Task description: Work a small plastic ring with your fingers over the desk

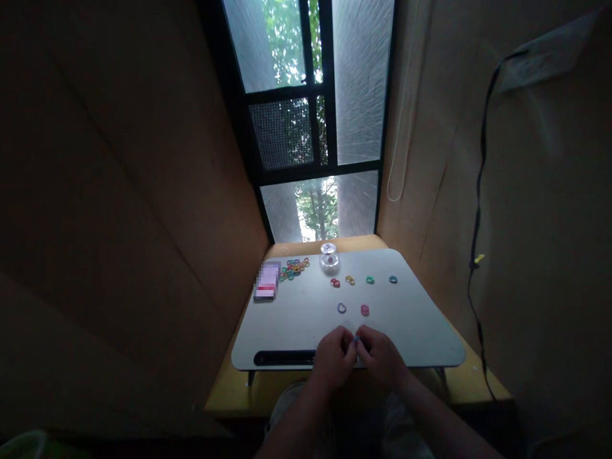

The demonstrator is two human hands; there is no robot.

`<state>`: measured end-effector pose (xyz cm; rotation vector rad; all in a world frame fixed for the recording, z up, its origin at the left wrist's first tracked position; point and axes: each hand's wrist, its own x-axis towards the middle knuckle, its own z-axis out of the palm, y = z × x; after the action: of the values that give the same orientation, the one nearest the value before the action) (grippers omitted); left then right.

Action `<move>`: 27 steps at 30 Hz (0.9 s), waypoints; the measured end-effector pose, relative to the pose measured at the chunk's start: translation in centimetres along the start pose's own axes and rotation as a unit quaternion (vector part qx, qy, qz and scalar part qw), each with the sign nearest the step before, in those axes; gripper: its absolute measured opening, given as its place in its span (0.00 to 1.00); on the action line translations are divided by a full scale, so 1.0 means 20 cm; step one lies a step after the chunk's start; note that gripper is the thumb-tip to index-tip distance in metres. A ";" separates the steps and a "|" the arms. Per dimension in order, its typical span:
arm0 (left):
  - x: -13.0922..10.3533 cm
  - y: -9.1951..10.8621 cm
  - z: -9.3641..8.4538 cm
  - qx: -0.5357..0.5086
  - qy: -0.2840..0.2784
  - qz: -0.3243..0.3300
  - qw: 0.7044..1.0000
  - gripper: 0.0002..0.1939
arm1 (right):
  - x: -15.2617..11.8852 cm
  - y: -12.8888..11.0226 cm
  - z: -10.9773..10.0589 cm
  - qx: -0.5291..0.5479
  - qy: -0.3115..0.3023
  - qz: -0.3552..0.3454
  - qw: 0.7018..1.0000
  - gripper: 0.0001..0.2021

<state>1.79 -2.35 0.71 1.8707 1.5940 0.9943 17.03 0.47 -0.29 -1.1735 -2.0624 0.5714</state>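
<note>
Near the front edge of the white lap table point(296, 325), my left hand point(337, 354) and my right hand point(380, 354) meet with fingertips pinched together. A small bluish band point(356, 339) shows between them; its shape is mostly covered by my fingers. Just beyond lie a purple band point(342, 308) and a pink band bundle point(364, 310). Farther back is a row of small ring-like bands: red point(335, 282), yellow point(350, 280), green point(370, 280) and blue point(393, 279). A mixed heap of coloured bands point(294, 269) lies at the back left.
A clear round container point(329, 260) stands at the back of the table. A phone point(266, 280), its screen blurred, lies at the left edge. The black slot point(284, 357) runs along the front. Walls flank both sides, and a black cable point(478, 191) hangs at right.
</note>
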 end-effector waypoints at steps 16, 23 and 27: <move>0.01 0.01 -0.01 0.003 -0.015 -0.004 1.000 0.05 | 0.02 0.04 0.01 -0.001 -0.014 0.005 1.000 0.07; 0.04 0.00 -0.02 -0.026 -0.024 -0.017 0.999 0.04 | 0.04 0.03 0.00 0.006 -0.026 0.005 1.000 0.07; 0.03 0.00 -0.02 -0.030 -0.018 -0.023 0.999 0.04 | 0.03 0.03 0.00 0.006 -0.025 0.005 1.000 0.06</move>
<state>1.54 -1.69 1.03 1.7944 1.5604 0.9728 17.06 1.33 -0.40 -1.1748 -2.0924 0.6235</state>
